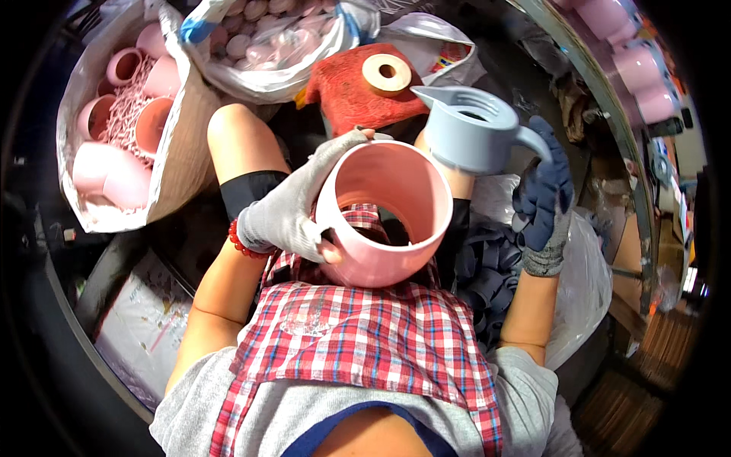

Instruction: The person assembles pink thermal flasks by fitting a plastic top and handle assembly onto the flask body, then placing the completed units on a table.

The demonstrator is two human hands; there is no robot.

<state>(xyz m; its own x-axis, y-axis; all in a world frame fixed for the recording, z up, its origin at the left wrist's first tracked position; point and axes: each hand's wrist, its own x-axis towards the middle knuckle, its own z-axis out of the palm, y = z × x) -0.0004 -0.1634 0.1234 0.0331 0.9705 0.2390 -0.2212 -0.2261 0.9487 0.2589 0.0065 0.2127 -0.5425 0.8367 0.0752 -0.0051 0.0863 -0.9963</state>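
My left hand, in a light grey glove with bare fingertips, grips the rim and side of a pink plastic jug body. This body is a hollow shell, and plaid cloth shows through the opening at its far end. In the air to the right is a grey-blue jug top with a pointed spout and a curved handle. My right hand, in a dark blue coated glove, is closed at the lower end of that handle; part of its grip is hidden. Top and body are apart.
A white sack at the left holds several pink jug bodies. Another sack behind it holds round pink parts. A tan ring lies on a red cloth-covered block. Dark grey parts lie in clear plastic beside my right arm.
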